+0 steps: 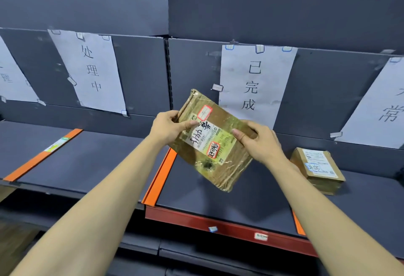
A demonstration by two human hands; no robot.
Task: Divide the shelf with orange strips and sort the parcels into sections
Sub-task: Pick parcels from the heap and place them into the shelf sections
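Note:
I hold a flat brown cardboard parcel (215, 142) with a white label and red-edged stickers above the dark shelf (240, 197). My left hand (169, 127) grips its left edge and my right hand (260, 141) grips its right edge. The parcel hangs tilted over the middle section. An orange strip (159, 177) lies on the shelf just left of the parcel. Another orange strip (41, 155) lies further left. A third orange strip (297, 223) shows partly behind my right forearm. A smaller brown parcel (319, 169) rests on the shelf to the right.
White paper signs with handwritten characters are taped to the back panel, one (91, 72) at the left, one (253, 83) behind the parcel, one (380, 109) at the right. The shelf's red front rail (218, 223) runs below.

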